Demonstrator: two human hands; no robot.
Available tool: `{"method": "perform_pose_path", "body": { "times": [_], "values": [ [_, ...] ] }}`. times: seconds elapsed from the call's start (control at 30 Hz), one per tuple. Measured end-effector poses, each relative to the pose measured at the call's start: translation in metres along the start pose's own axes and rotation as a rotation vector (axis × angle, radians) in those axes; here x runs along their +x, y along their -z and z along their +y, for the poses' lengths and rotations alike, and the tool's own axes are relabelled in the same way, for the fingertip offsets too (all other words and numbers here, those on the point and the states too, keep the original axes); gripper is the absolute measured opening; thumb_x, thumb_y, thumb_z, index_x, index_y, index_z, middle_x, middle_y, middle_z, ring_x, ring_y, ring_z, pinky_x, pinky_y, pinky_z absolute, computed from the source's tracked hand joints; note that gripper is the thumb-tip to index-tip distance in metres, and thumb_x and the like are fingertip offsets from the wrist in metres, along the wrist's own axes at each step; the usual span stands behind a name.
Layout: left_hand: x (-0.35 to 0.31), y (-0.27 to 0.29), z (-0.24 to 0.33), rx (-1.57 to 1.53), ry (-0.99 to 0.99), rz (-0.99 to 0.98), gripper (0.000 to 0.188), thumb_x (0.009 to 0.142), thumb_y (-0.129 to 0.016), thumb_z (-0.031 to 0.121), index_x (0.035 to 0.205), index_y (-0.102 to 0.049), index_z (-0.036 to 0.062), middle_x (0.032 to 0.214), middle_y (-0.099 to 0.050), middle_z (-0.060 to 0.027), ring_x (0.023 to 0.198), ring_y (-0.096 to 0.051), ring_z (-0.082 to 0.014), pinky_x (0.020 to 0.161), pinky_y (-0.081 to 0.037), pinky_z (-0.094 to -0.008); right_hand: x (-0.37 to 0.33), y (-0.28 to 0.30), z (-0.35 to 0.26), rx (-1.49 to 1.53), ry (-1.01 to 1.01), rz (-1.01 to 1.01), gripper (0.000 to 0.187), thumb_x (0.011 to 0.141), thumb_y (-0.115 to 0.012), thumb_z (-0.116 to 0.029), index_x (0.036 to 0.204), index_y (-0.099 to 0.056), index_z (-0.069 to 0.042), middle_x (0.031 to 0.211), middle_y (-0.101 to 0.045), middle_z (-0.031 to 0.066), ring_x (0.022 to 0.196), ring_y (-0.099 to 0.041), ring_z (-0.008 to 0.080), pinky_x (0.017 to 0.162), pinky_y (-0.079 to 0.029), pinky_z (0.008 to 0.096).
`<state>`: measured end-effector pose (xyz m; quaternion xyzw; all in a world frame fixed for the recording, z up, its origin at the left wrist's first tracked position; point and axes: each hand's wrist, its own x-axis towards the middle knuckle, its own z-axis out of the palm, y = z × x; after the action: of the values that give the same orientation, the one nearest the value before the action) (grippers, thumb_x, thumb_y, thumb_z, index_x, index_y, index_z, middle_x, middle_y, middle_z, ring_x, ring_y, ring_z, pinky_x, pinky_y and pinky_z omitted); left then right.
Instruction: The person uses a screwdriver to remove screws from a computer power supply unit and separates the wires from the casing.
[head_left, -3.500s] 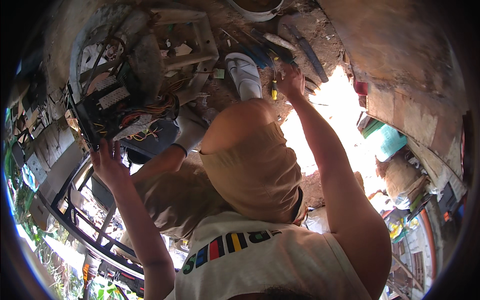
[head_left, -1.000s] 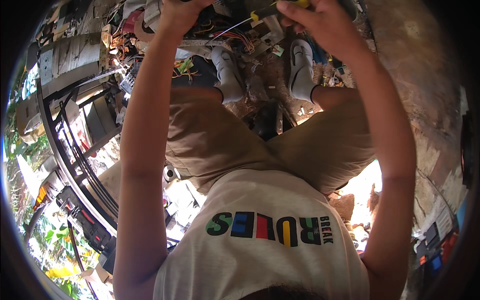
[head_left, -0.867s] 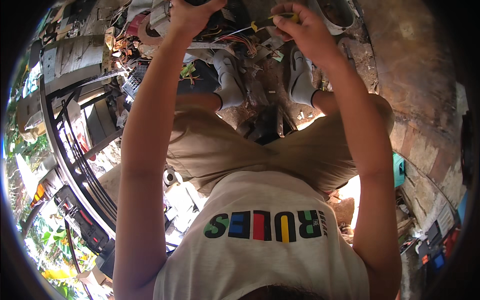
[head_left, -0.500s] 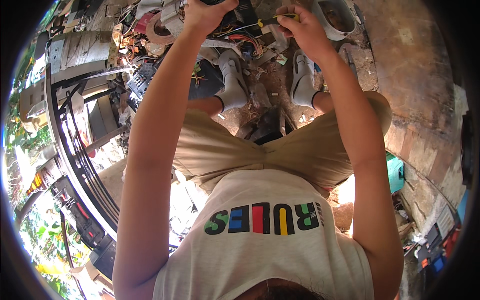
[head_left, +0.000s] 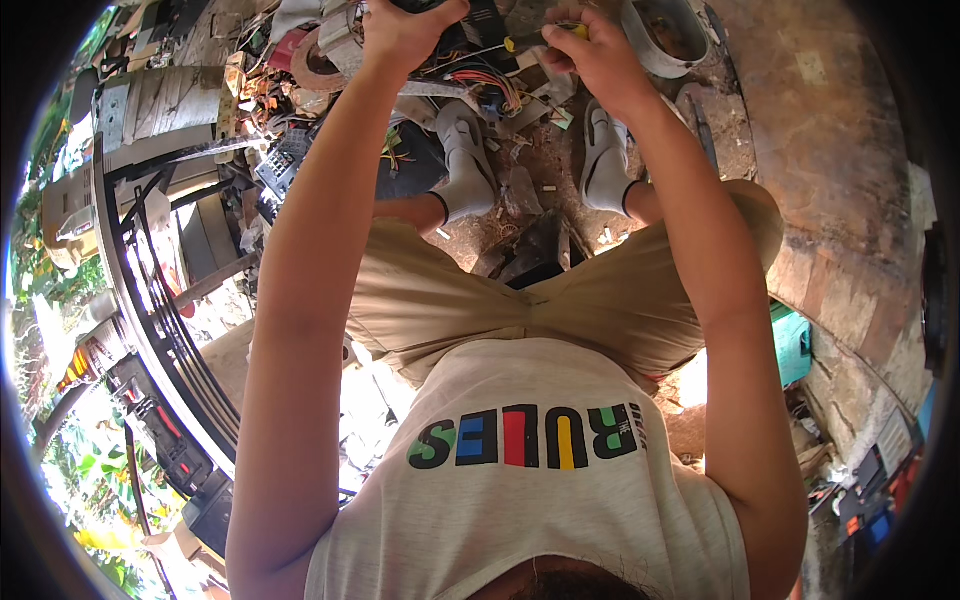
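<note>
Yellow-handled screwdriver (head_left: 545, 38) is clamped in the right hand (head_left: 590, 55) at 12 o'clock; the left hand (head_left: 405, 30) is closed on the dark unit (head_left: 470, 25), best held still while the tip is kept seated.

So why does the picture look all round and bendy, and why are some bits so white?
Head view: the fisheye lens bends the black metal frame into a curve near the rim and leaves the corners black; sunlight burns out the ground patch beside the shorts; the left hand and right hand sit squeezed at the top edge.
</note>
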<state>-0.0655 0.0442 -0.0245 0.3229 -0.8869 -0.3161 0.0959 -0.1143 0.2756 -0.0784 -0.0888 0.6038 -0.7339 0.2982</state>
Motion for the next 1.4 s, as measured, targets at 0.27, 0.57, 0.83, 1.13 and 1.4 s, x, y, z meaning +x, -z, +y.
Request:
{"method": "perform_pose_path", "body": {
  "times": [0.27,0.57,0.83,1.13,1.4],
  "values": [
    [-0.001,0.001,0.006,-0.047,-0.004,-0.005,0.123,0.06,-0.087,0.043,0.15,-0.021,-0.0095,0.143,-0.045,-0.0302,0.134,-0.046,-0.0376,0.111,-0.038,-0.0402,0.015,0.007,-0.003,-0.548,0.151,0.099,0.029,0.1,-0.061,-0.034,0.093,-0.061,-0.006,0.07,-0.059,0.0029,0.063,-0.057,0.0113,0.056,-0.044,0.0295],
    [0.003,-0.004,-0.002,-0.185,-0.068,0.009,0.125,0.057,-0.089,0.042,0.15,-0.022,-0.0095,0.141,-0.047,-0.0278,0.131,-0.048,-0.0351,0.109,-0.039,-0.0395,0.01,0.012,-0.01,-0.259,0.053,-0.195,0.017,0.102,-0.059,-0.023,0.105,-0.055,-0.007,0.074,-0.056,0.0015,0.06,-0.052,0.0096,0.055,-0.044,0.029],
    [0.001,-0.003,0.002,-0.263,-0.059,-0.035,0.126,0.058,-0.089,0.043,0.151,-0.02,-0.0095,0.141,-0.047,-0.0284,0.131,-0.048,-0.0361,0.109,-0.039,-0.0398,0.02,0.011,0.003,-0.241,0.146,-0.08,0.026,0.103,-0.056,-0.031,0.113,-0.051,-0.008,0.081,-0.053,0.0032,0.068,-0.051,0.0127,0.061,-0.045,0.0314],
    [-0.001,-0.002,0.006,-0.117,-0.032,0.001,0.125,0.059,-0.088,0.041,0.15,-0.021,-0.0104,0.14,-0.048,-0.0289,0.131,-0.048,-0.0363,0.109,-0.039,-0.0395,0.024,0.014,0.011,-0.316,0.287,-0.055,0.025,0.1,-0.06,-0.023,0.117,-0.051,-0.007,0.084,-0.054,0.0028,0.072,-0.051,0.0115,0.063,-0.044,0.0295],
    [0.0,-0.001,0.0,-0.17,-0.073,0.008,0.122,0.06,-0.086,0.041,0.149,-0.021,-0.0122,0.138,-0.05,-0.0306,0.129,-0.051,-0.0376,0.109,-0.04,-0.0388,0.027,0.019,-0.001,-0.455,0.206,-0.185,0.024,0.102,-0.055,-0.025,0.116,-0.052,-0.006,0.089,-0.057,0.0027,0.074,-0.054,0.011,0.061,-0.043,0.029]
  ]
}}
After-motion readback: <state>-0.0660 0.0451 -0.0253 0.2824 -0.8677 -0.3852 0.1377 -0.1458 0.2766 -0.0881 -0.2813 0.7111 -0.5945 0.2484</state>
